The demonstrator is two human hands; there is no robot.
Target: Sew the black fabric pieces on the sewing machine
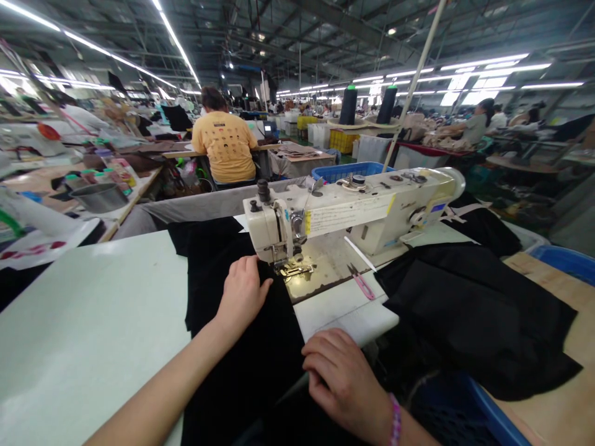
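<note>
Starting at the left of the frame, we see the pale bench [83, 322] with a strip of black fabric [251, 347] running from the lower centre up toward the sewing machine [344, 214]. Our left hand [242, 294] lies flat on this fabric in the middle of the frame, fingers [253, 267] together and extended, pressing rather than gripping, their tips just beside the presser foot [290, 267]. Lower and to the right, our right hand [341, 378] rests at the fabric's near edge with its fingers curled; we cannot tell whether they pinch the cloth. Further right, pink thread snips [362, 283] lie on the bench near the machine's base. A heap of black cloth [469, 310] fills the right of the frame, above a blue bin [493, 415].
</note>
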